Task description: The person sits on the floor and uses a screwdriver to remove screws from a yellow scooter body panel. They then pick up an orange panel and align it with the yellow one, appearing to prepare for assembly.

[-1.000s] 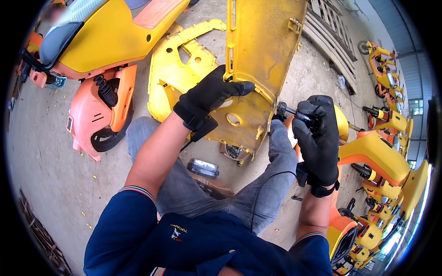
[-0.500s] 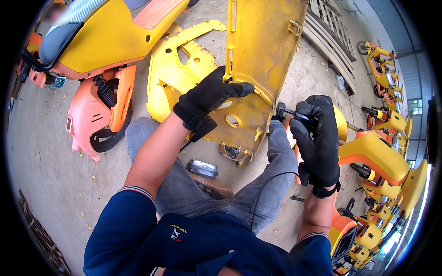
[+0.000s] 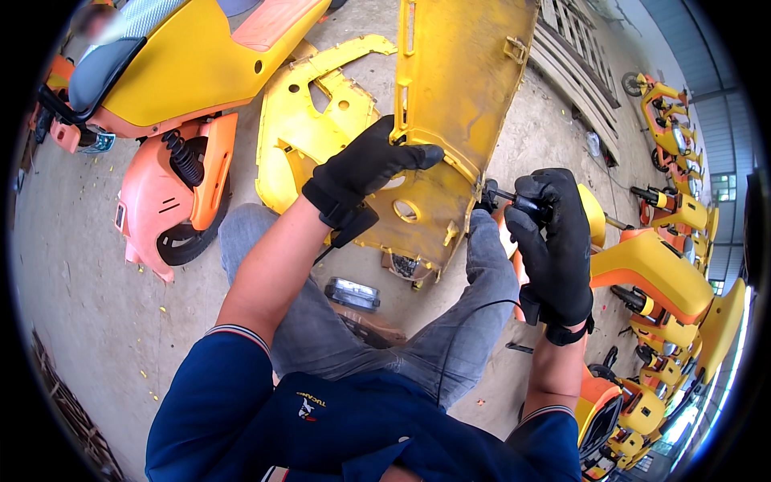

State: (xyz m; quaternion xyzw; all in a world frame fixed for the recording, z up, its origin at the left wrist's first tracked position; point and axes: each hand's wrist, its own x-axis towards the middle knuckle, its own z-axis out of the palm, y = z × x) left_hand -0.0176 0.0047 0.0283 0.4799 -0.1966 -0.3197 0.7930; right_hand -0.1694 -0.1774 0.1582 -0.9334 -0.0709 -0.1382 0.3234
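Note:
A large, scuffed yellow plastic body panel (image 3: 462, 72) stands tilted in front of my knees, its inner side with clips and round holes facing me. My left hand (image 3: 373, 161), in a black glove, grips its left edge, thumb laid across the ridge. On the panel's right side, my gloved right hand (image 3: 558, 241) is closed round the dark handle of a screwdriver (image 3: 504, 195). Its thin shaft points left at a small black part (image 3: 488, 193) by the panel's edge. Where the tip meets that part is too small to make out.
Another yellow panel (image 3: 281, 92) lies on the floor to the left, near a yellow and orange scooter (image 3: 185, 72). Between my legs sits a clear lamp-like piece (image 3: 353, 294). Wooden pallets (image 3: 574, 88) lie at the far right, and several scooters (image 3: 671, 273) line the right side.
The yellow panel has shifted very slightly to the right at its top. Both hands keep their grip in nearly the same places.

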